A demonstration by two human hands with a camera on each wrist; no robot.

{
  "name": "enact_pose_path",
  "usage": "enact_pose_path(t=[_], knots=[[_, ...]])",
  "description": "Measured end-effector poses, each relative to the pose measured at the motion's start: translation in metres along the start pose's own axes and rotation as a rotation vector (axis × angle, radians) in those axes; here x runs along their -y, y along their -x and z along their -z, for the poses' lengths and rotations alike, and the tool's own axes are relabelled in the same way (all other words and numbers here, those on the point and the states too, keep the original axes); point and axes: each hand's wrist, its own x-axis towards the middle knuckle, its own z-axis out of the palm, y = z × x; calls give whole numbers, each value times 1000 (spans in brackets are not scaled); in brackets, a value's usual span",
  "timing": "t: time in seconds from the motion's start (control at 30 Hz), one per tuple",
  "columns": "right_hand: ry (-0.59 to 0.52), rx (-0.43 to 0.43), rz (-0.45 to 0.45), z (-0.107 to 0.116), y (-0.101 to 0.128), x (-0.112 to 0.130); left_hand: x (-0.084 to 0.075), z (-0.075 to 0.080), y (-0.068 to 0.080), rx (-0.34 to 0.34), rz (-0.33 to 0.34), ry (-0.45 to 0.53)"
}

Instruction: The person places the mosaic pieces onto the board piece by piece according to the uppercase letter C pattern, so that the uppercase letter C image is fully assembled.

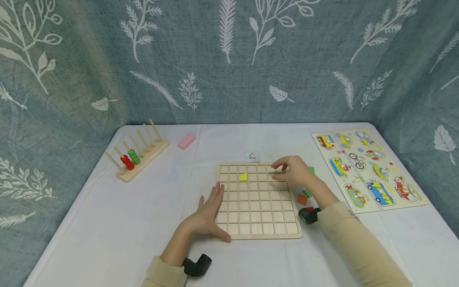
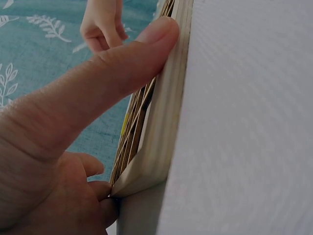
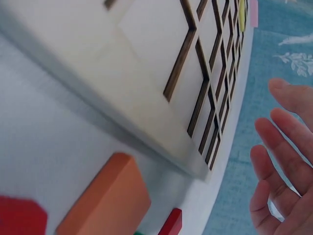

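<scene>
Left hand (image 1: pixel 208 215) flat, fingers straight, bracing grid board (image 1: pixel 256 231) mid-worktop (image 1: pixel 107 223); right hand (image 1: pixel 292 170) relaxed over far-right cells, holding nothing visible; risk of nudging board and shifting the 1 yellow tile (image 1: pixel 243 177).

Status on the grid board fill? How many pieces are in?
Done: one yellow piece sits in the wooden grid board. In hand: the left hand steadies the board's edge; the right hand hovers over its top right. Left: every other cell, and the orange piece still lies beside the board.
</scene>
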Motion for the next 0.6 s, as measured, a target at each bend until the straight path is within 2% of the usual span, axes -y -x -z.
enact_pose_path(t=[0.33,0.6], knots=[[13,-27,-40,8,6,-8,0,2,0,4,0,-8],[23,-48,-26,10,14,-20,0,3,-1,5,4,-16]])
